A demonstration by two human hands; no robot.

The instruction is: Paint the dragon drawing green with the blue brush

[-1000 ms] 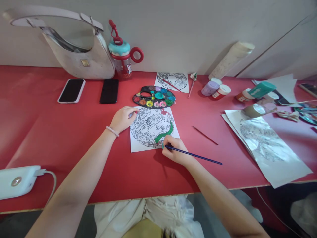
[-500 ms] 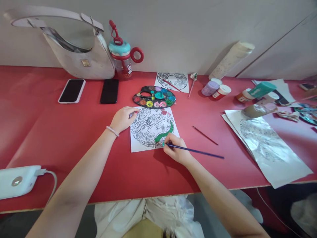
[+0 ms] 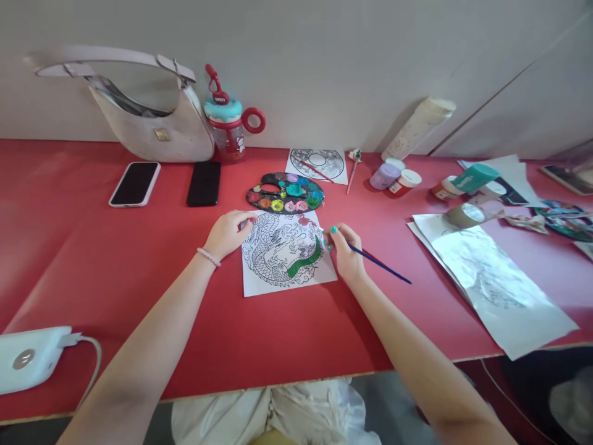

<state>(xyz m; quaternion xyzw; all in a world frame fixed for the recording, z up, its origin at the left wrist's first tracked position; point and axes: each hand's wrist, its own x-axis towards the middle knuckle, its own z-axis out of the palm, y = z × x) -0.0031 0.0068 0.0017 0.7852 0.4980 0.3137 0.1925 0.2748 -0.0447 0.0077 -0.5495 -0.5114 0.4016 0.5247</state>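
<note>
A sheet with a line-drawn dragon [image 3: 269, 272] lies in front of me, its curved band painted green and a small patch at the upper right red. My left hand [image 3: 228, 235], wearing a beaded bracelet, rests at the sheet's upper left corner, its curled fingers pinching or pressing that corner. My right hand [image 3: 347, 250] grips a dark blue paintbrush [image 3: 384, 266] at the sheet's right edge. The brush's tip is near the red patch, partly hidden by the fingers. Just beyond the sheet sits a black palette [image 3: 266, 209] with several paint colours.
Behind are a white handbag [image 3: 180, 139], a donut-lidded cup [image 3: 229, 136], two phones [image 3: 204, 183] and a round patterned sheet [image 3: 294, 165]. To the right stand several paint bottles [image 3: 384, 176] and more drawings [image 3: 523, 303]. A white device [image 3: 32, 358] with a cable lies at left.
My right hand has lifted off the lower part of the drawing and moved up and right with the paintbrush. The left hand stays at the corner. The view has tilted slightly up.
</note>
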